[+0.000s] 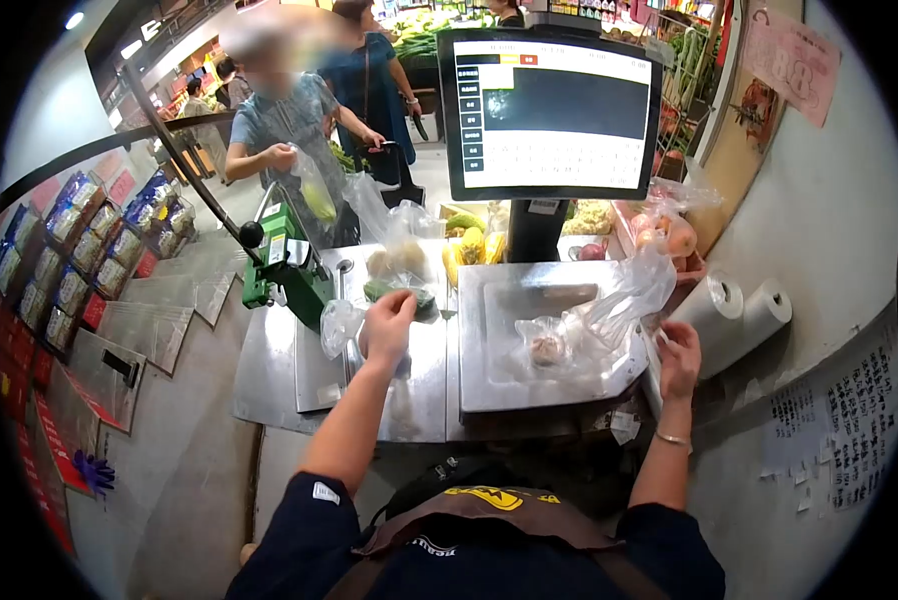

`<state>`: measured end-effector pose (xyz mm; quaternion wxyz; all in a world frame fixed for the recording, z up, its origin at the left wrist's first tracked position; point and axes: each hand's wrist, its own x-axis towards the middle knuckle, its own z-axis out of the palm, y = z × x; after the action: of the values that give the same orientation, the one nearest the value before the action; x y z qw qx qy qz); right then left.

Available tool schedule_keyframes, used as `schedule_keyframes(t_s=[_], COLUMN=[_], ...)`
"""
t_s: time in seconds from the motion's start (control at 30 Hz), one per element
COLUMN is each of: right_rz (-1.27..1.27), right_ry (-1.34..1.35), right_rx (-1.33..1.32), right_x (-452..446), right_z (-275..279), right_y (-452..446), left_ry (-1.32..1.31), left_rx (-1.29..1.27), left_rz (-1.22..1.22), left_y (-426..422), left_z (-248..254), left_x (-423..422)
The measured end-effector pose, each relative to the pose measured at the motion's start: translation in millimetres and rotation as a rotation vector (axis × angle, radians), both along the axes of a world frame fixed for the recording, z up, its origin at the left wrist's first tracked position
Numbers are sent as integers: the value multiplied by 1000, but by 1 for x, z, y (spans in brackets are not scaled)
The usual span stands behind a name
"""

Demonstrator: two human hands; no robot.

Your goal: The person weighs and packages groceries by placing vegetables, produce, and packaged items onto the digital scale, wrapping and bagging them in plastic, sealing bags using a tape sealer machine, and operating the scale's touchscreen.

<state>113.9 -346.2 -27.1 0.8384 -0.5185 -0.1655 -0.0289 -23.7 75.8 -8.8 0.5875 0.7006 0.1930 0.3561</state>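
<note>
My left hand point(389, 325) is over the steel counter with its fingers curled together; whatever they hold, if anything, is hidden. Beside it, clear plastic bags point(401, 258) hold pale round produce and something dark green. A bunched piece of clear plastic point(341, 328) is just left of that hand. A clear plastic bag with a small brownish item point(546, 350) lies on the scale tray point(494, 385), its loose top point(641, 285) standing up to the right. Near the tray's right edge, my right hand point(680, 358) has its fingertips pinched; I cannot make out what is between them.
A lit screen point(554, 115) stands behind the scale. The green bag-sealing device point(294, 262) is at the counter's left. Plastic rolls point(714, 308) stand right. Yellow produce point(474, 248) lies behind the counter. Across it, a person point(289, 150) holds a bag of green produce point(317, 195).
</note>
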Motion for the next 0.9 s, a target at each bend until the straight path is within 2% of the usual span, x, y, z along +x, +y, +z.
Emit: schedule_keyframes(t_s=[0.07, 0.1, 0.13, 0.17, 0.2, 0.27, 0.33, 0.4, 0.5, 0.6, 0.67, 0.73, 0.8, 0.83, 0.87, 0.9], right_rz=[-240, -267, -294, -322, -372, -477, -502, -547, -596, -659, -723, -735, -690, -692, -693, -619], right_ry=[135, 147, 158, 170, 162, 149, 147, 185, 140, 157, 250, 317, 359, 331, 261, 305], right_rx=[120, 122, 123, 124, 74, -26, -95, -168, -295, -361, -396, -448, -534, -660, -781, -806], right_x=[-5, -11, -16, -21, -27, -40, -47, -60, -76, -84, -84, -84, -77, -76, -83, -81], right_z=[-25, -33, -40, -45, -48, -55, -70, -75, -79, -99, -106, -107, -129, -129, -106, -107], right_y=[-17, -24, -30, -34, -36, -41, -52, -55, -59, -68, -69, -64, -66, -59, -44, -40], left_ry=[-38, -51, -230, -280, -390, -378, -239, 71, 79, -325, -427, -397, -258, -187, -139, -102], left_rx=[366, 586, 829, 972, 1141, 1394, 1543, 1663, 1582, 1314, 1124, 897, 669, 528, 263, 80], left_rz=[-1, -7, 65, 88, 132, 148, 167, 183, 146, 86, 27, -105, -111, -144, -192, -246], left_y=[-7, -9, -6, -13, -14, -18, -22, -21, -27, -46, -52, -48, -43, -39, -37, -33], left_z=[47, 70, 82, 109, 124, 157, 181, 190, 185, 172, 141, 104, 64, 41, 23, 9], left_x=[33, 51, 76, 91, 112, 146, 171, 198, 198, 149, 120, 97, 75, 67, 59, 53])
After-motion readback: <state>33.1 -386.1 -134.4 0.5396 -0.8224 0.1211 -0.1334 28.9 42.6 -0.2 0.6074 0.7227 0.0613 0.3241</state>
